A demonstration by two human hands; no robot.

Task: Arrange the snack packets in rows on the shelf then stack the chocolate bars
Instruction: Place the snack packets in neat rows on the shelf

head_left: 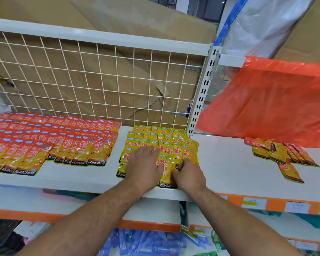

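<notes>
Head view shows the left hand (143,163) laid flat, fingers straight, on the yellow packets (166,143) on the white shelf (229,163) — pinning the overlapped rows so they don't slide, I'd say — while the right hand (189,175), at its 4 o'clock, curls its fingertips to pinch the front packet (165,174) into line. Tidy rows of red packets (50,141) lie at 9 o'clock; a loose heap (284,154) sits at 3 o'clock, just below an orange bag (275,100).

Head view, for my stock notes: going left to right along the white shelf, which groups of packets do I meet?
Red snack packets → yellow snack packets → loose pile of packets.
</notes>
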